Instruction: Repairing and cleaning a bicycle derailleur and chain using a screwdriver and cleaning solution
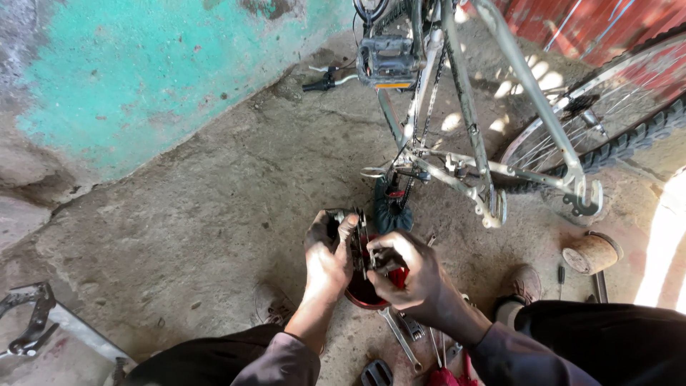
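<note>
Gripping a greasy sprocket cluster (355,239) over a red bowl (364,293), the left hand (327,259) closes round its left end while the right hand (413,275) pinches its right side, near the upturned bicycle (464,129).

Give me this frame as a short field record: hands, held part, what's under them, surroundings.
left hand: grips a greasy metal bike part from the left
right hand: pinches the same part from the right
below hands: red bowl on the concrete floor
tools: wrenches lying beside the bowl
behind: upturned bicycle frame, pedal, tyred wheel
</note>
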